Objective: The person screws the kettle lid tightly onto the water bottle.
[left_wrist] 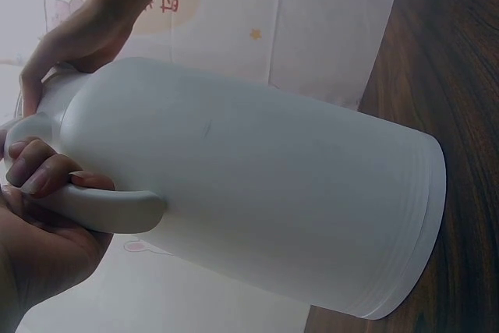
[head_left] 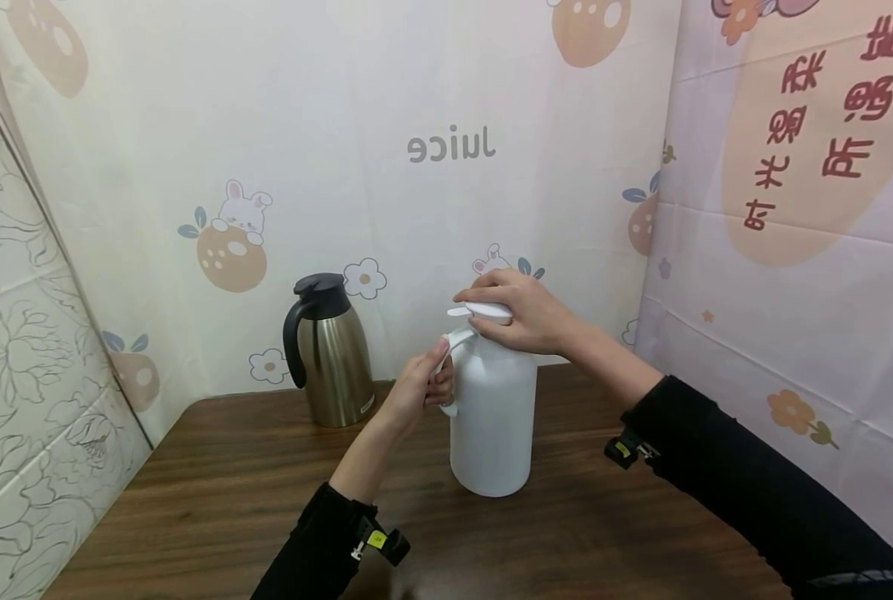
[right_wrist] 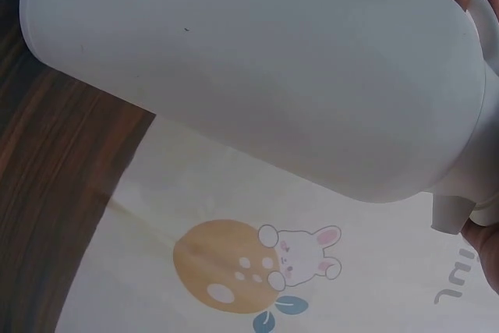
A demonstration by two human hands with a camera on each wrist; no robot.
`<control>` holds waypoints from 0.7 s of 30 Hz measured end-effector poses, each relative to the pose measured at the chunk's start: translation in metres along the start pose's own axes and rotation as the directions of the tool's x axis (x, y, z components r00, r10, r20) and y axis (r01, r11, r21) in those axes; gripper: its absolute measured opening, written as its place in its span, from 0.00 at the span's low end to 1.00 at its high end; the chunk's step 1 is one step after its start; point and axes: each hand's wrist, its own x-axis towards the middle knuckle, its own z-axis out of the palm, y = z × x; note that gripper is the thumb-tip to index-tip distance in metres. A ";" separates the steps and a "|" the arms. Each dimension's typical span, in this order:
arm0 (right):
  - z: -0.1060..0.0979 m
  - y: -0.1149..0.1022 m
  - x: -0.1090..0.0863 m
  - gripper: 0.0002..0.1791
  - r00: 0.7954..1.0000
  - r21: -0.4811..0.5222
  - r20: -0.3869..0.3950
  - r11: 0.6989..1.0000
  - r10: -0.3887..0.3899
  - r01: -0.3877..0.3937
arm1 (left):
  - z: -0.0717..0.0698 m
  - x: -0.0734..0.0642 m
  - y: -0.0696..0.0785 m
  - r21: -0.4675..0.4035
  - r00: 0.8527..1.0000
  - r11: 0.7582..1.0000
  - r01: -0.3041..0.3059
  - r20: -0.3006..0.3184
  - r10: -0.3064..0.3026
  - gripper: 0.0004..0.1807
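Observation:
A white vacuum jug (head_left: 494, 429) stands upright on the wooden table in the head view. My left hand (head_left: 421, 379) grips its white handle (left_wrist: 117, 210), the fingers curled round it. On top is a white lid (head_left: 489, 312) with a small lever (head_left: 458, 312) pointing left. My right hand (head_left: 529, 312) holds this lid, fingers over its top and thumb lower at its near side. In the right wrist view the white body of the jug fills the upper part, its spout (right_wrist: 452, 214) shows near the neck, and most of the right hand is out of frame.
A steel vacuum jug (head_left: 335, 358) with a black lid and handle stands left of the white one, near the back edge. The brown wooden table (head_left: 251, 492) meets a printed cloth (head_left: 326, 108) behind it, and another cloth (head_left: 716, 350) hangs at the right.

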 end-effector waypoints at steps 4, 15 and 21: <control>0.001 0.000 0.000 0.17 1.000 0.002 -0.001 1.000 -0.013 0.013 | -0.001 0.000 0.000 -0.001 1.000 1.000 -0.003 -0.001 0.003 0.28; 0.004 0.002 0.002 0.14 0.998 -0.028 0.009 0.998 -0.062 0.062 | 0.000 0.000 0.000 -0.027 1.000 1.000 0.012 0.007 -0.012 0.29; 0.004 0.002 0.002 0.15 0.998 -0.038 0.018 0.998 -0.057 0.058 | -0.002 0.001 -0.001 -0.020 1.000 1.000 0.014 0.010 -0.014 0.28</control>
